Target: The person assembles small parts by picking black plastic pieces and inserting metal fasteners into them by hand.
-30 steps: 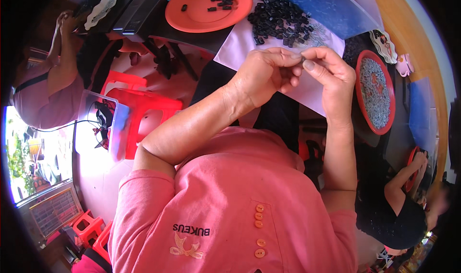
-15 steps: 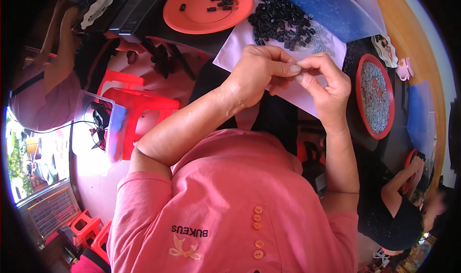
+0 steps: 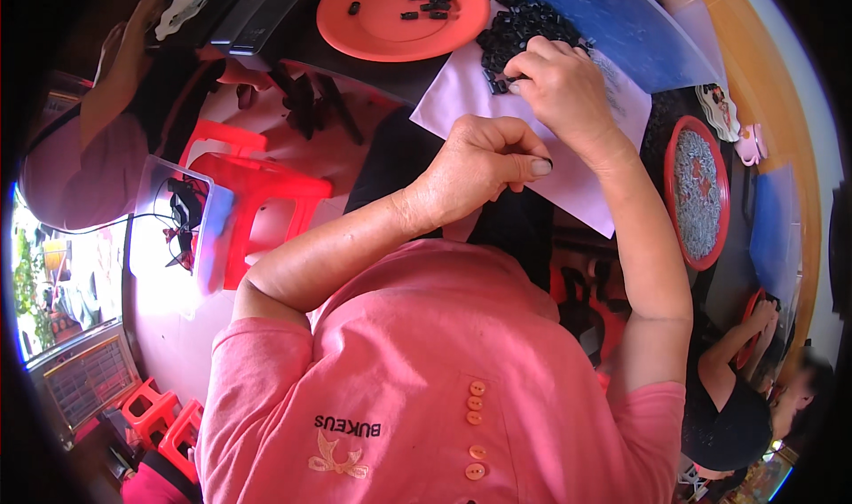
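Note:
My left hand (image 3: 488,162) is over my lap in front of the cloth, thumb and forefinger pinched together. A dark edge of a small black plastic part (image 3: 549,163) shows at its fingertips; the rest is hidden. My right hand (image 3: 568,91) reaches over the near side of a heap of small black plastic parts (image 3: 532,27). Its fingers are curled, and the thumb and forefinger close on a black part at the heap's edge. Both heap and hand are above a pale pink cloth (image 3: 457,91). Thin metal pieces (image 3: 614,78) lie right of the heap.
A round orange plate (image 3: 355,38) holds several black parts. At right stands a red tray (image 3: 671,162) full of small metal pieces. A translucent blue bin (image 3: 612,25) rises behind the heap. Red stools (image 3: 266,189) stand at left. Another person (image 3: 728,406) works at far right.
My hands were together at the fingertips and are now apart. The right one has moved forward to the black heap; the left stays over my lap, slightly lower. The view has shifted a little.

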Available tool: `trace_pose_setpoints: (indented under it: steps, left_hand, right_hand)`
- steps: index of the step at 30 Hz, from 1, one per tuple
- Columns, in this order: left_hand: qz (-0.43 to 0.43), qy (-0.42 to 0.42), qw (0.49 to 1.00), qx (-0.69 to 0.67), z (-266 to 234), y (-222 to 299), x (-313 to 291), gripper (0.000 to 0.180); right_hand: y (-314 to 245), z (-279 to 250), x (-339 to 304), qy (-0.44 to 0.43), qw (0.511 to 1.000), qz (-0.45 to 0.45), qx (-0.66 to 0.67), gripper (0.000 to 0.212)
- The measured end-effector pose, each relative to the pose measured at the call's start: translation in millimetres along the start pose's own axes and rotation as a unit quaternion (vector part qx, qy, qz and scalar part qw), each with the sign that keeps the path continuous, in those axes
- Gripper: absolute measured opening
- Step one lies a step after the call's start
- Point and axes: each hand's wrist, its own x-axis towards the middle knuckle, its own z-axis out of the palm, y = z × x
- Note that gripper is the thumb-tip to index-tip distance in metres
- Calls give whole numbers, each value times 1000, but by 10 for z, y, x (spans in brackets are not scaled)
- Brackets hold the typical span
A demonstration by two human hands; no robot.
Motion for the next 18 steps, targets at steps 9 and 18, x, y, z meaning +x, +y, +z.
trace_pose_setpoints:
  steps: [9, 18]
  left_hand:
    - [52, 122, 979, -151, -7, -32, 8, 12]
    - [128, 204, 928, -285, 66, 219, 445, 14]
  right_hand:
    - [0, 35, -28, 10, 999, 9, -48, 5]
    - [-782, -308, -200, 64, 676, 368, 635, 8]
